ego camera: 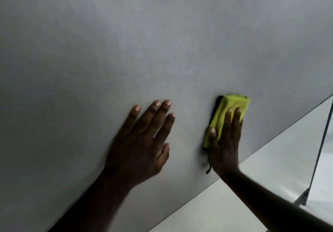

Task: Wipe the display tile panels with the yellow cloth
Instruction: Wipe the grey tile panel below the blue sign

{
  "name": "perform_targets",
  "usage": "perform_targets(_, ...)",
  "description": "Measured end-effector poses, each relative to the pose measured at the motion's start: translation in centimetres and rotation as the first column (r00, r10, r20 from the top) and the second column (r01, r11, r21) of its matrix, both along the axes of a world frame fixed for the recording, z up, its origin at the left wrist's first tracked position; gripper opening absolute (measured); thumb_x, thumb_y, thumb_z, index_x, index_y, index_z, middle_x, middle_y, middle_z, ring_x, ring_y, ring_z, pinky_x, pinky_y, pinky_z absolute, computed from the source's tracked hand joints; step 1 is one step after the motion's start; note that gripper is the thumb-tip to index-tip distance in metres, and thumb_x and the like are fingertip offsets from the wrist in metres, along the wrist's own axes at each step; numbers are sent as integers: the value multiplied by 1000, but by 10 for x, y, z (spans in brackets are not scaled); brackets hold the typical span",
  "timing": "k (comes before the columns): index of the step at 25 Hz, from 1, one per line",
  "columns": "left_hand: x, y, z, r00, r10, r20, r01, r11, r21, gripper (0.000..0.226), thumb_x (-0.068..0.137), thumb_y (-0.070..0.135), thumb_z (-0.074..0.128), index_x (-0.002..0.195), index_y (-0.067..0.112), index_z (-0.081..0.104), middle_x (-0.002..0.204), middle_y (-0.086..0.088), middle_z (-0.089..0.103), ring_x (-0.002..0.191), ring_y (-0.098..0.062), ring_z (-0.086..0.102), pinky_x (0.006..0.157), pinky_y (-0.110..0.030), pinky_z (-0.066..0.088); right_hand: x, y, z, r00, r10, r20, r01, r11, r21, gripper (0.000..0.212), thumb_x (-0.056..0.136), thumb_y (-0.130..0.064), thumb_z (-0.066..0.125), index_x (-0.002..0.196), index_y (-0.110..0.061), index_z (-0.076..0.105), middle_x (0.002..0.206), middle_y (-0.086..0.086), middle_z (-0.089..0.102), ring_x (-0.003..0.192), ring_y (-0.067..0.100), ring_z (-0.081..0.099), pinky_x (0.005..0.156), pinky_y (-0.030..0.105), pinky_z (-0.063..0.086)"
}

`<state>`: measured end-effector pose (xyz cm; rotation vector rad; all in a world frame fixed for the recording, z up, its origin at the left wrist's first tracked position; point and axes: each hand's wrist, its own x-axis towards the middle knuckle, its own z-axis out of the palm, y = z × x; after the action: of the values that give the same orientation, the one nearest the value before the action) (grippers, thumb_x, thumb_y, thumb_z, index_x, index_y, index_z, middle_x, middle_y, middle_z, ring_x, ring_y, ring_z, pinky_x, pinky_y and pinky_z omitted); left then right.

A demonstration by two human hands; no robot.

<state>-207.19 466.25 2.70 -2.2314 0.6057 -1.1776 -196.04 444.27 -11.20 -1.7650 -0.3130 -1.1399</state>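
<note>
So the big grey tile panel (126, 42) fills pretty much the whole view, matte and a bit cloudy looking, with its lower edge cutting diagonally from around 6 o'clock up to 3 o'clock.

The left hand (142, 141) is flat on the panel at about 6 o'clock from the middle. Its fingers are straight and spread, pointing up toward 1 o'clock, palm down on the tile. It isn't holding anything, just resting there.

The right hand (226, 141) is over at roughly 4 o'clock and has the yellow cloth (228, 103) under it. The cloth is folded into a chunky pad and lies right against the panel, close to that diagonal edge. The fingers are laid out straight on top of it, pointing to 12 o'clock, with the thumb on the cloth's left side. So it's a flat-handed press, not a fist around it. The top part of the cloth sticks out past the fingertips toward 12. A thin black strap (209, 165) dangles from the cloth's bottom corner toward 6 o'clock, along the wrist.

The two hands are near each other but apart, with bare tile between them.

Past the panel's edge, down at 4 to 5 o'clock, there's a pale glossy surface (270, 177). A thin dark rod (322, 141) runs down the far right side at 3 o'clock. Can't tell what either of those is.
</note>
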Motion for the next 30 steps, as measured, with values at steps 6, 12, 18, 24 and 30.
perform_targets(6, -15, 38, 102, 990, 26, 138, -26, 1000, -2, 79, 97, 48, 60, 168, 18, 43, 181, -11, 20, 167, -30, 21, 134, -63, 12, 10, 10, 153, 995, -96, 12, 94, 987, 130, 63, 112, -45, 35, 170, -24, 21, 179, 4, 7, 166, 24, 8, 133, 54, 12)
perform_targets(12, -16, 54, 185, 965, 38, 259, -39, 999, -3, 78, 97, 57, 49, 166, 21, 46, 181, -9, 23, 166, -28, 26, 133, -63, 15, 16, -5, 267, 979, -121, 167, 113, 992, 54, 68, 110, -56, 29, 168, -21, 29, 178, 5, 13, 165, 18, 11, 133, 51, 14)
perform_targets(18, -14, 56, 226, 942, 73, 327, -59, 997, -53, 77, 97, 58, 49, 164, 21, 49, 180, -10, 27, 165, -30, 28, 132, -63, 19, 22, -28, 344, 882, -68, 466, 259, 897, -359, 59, 114, -43, 35, 168, -21, 30, 178, 7, 15, 165, 19, 12, 133, 51, 17)
perform_targets(24, -12, 61, 229, 925, 68, 374, -74, 997, 1, 78, 100, 59, 50, 168, 22, 42, 181, -10, 21, 166, -32, 26, 132, -64, 17, 24, -21, 427, 691, 92, 717, 441, 732, -519, 55, 115, -37, 43, 166, -19, 35, 176, 8, 22, 164, 16, 15, 133, 47, 18)
perform_targets(30, -10, 60, 224, 911, 88, 404, -95, 995, -1, 77, 102, 57, 49, 169, 20, 40, 181, -13, 20, 166, -34, 25, 131, -66, 18, 14, 17, 472, 699, 36, 715, 415, 793, -446, 56, 115, -46, 35, 166, -23, 37, 175, 9, 28, 161, 30, 28, 131, 50, 24)
